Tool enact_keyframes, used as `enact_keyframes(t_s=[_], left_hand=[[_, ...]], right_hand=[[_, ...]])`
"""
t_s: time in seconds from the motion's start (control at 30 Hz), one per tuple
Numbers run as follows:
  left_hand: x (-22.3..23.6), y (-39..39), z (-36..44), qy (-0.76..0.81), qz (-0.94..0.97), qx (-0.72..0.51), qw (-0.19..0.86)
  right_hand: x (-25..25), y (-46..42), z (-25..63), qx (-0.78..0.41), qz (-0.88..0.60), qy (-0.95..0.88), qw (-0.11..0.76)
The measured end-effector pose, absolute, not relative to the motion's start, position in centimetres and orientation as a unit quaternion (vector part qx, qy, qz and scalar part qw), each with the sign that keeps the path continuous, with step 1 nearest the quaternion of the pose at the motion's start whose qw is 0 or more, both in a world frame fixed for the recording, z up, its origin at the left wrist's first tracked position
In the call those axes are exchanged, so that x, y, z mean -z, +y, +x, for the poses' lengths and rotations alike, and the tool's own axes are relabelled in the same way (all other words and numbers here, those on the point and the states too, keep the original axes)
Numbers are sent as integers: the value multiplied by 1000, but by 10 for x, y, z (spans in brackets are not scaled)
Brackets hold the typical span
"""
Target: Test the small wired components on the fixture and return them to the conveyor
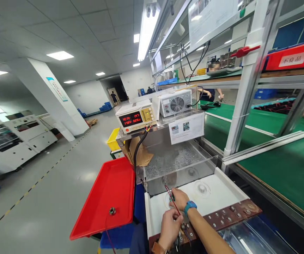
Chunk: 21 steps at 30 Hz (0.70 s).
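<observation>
My right hand (178, 198), with a blue watch on its wrist, rests on the white tray (220, 192) and pinches a small dark part (171, 199). Thin red and black wires (175, 208) run from that part. My left hand (169, 226) is curled shut just below, gripping those wires over the brown strip with metal studs (228, 214). A round recess (202, 188) in the tray lies just right of my right hand. What sits under my left palm is hidden.
A red tray (109, 197) on the left holds one small round part with a wire (112, 211). Behind the white tray stand a clear acrylic box (175, 164) and a power supply with red digits (136, 118). A green conveyor (279, 165) runs along the right. A co-worker (211, 92) sits far back.
</observation>
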<state>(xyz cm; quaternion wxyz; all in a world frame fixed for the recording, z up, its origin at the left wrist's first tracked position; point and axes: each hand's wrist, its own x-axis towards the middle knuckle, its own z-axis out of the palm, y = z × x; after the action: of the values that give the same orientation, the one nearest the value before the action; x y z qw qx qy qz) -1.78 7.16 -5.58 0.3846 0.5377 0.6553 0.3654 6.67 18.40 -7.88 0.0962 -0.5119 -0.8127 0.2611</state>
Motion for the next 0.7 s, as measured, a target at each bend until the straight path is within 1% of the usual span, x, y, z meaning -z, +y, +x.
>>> enact_keyframes(t_s=[0.33,0.4,0.47,0.57,0.7], left_hand=[[64,76,-21,653,539,-364,388],[60,75,-21,639,540,-383,391],[54,73,-22,629,528,-411,397],[48,76,-25,642,480,-430,415],[56,89,-32,636,407,-428,497]], right_hand=[[81,187,64,-266,-509,-810,118],[78,187,63,-275,-512,-801,146],[71,187,66,-292,-523,-773,209],[55,194,87,-337,-554,-681,342],[15,206,170,-360,-557,-533,525]])
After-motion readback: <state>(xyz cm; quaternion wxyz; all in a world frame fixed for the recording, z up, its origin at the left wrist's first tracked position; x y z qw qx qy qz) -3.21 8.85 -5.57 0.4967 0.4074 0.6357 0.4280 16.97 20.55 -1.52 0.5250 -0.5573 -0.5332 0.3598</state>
